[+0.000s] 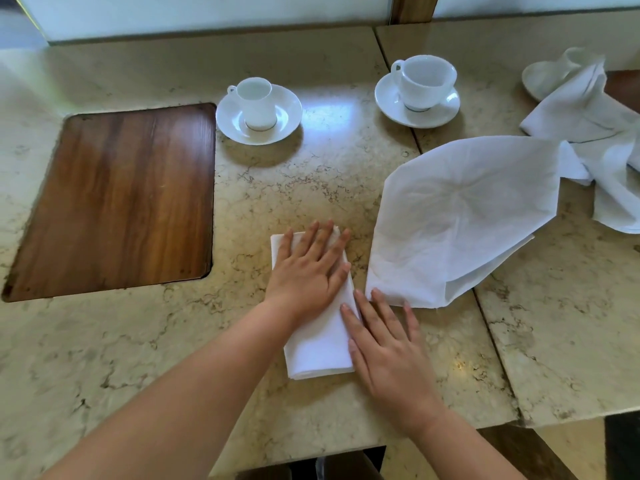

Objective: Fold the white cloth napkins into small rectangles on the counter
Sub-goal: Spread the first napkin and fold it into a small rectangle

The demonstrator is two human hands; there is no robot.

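Note:
A white napkin folded into a narrow rectangle (317,344) lies on the marble counter (145,341) in the middle foreground. My left hand (308,271) presses flat on its upper half with straight fingers. At the napkin's right edge my right hand (384,351) lies flat, fingers straight, its thumb side on the cloth and the rest on the counter. Just to the right sits a larger, partly folded white napkin (457,220). Further right is a crumpled pile of white napkins (595,133).
A wooden inset panel (117,199) fills the counter's left side. Two white cups on saucers (259,110) (419,91) stand at the back. Another white dish (543,77) sits under the crumpled pile. A seam (491,327) splits the counter; its front edge is near my arms.

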